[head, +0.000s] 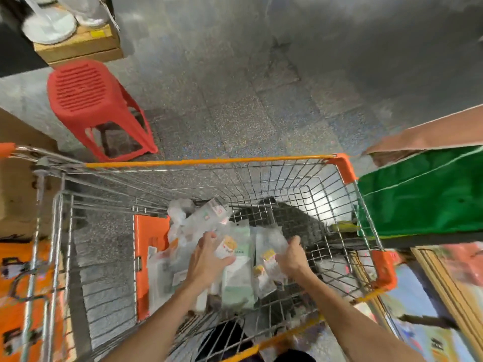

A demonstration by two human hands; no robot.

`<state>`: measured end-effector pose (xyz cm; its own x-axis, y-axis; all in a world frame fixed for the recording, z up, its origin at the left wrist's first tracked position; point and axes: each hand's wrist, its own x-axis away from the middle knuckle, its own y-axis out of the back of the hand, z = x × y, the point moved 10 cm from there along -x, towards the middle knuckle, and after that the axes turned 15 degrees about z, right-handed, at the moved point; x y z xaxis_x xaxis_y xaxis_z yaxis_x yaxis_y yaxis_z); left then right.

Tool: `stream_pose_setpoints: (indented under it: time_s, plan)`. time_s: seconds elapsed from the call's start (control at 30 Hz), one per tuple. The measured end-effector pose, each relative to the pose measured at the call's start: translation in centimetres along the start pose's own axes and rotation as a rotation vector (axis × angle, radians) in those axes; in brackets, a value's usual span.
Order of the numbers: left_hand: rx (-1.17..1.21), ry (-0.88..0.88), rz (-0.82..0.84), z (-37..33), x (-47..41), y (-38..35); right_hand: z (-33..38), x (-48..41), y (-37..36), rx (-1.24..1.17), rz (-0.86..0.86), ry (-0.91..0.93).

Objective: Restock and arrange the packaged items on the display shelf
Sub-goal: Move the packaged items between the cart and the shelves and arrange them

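A wire shopping cart (209, 162) with orange trim holds a heap of clear and pale green packaged items (237, 280) on its floor. Both my arms reach down into it. My left hand (209, 259) rests on the heap, its fingers curled round a small packet with a yellow and white label (228, 247). My right hand (292, 257) grips the edge of a clear packet with a yellow tag (269, 246). No display shelf shows plainly in this view.
A red plastic stool (91, 100) stands on the speckled floor beyond the cart's left corner. A green bag (423, 199) hangs by the cart's right side. Cardboard boxes (78, 45) sit at the far left. An orange flap (149, 257) stands inside the cart.
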<state>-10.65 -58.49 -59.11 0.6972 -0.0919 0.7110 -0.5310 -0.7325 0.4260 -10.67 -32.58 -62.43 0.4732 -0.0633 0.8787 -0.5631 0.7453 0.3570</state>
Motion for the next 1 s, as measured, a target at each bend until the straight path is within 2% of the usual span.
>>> stream_pose_setpoints:
  time_s: [0.13,0.2,0.27,0.37,0.47,0.6,0.77,1.0]
  plan:
    - [0.178,-0.045,0.080,-4.9,-0.5,-0.9,1.6,4.2,3.9,-0.119,-0.020,0.198]
    - [0.212,-0.135,0.102,-10.1,0.5,-1.5,1.8,7.8,7.1,-0.224,-0.101,0.273]
    - [0.230,-0.243,0.143,-16.9,2.1,-2.8,0.9,12.1,10.8,-0.354,-0.242,0.355]
    - [0.332,-0.364,0.228,-23.8,3.7,-3.8,1.5,16.2,14.9,-0.384,-0.428,0.491]
    - [0.375,-0.535,0.346,-33.6,7.1,-6.6,-1.4,22.3,21.7,-0.534,-0.623,0.530]
    - [0.365,-0.777,0.455,-44.8,13.8,-9.6,-6.2,31.7,29.5,-0.528,-0.928,0.552]
    - [0.337,-0.990,0.523,-54.5,22.1,-12.6,-10.9,44.0,35.1,-0.455,-1.225,0.608]
    - [0.226,-1.307,0.711,-65.7,34.3,-19.5,-17.9,56.8,40.3,-0.391,-1.388,0.688]
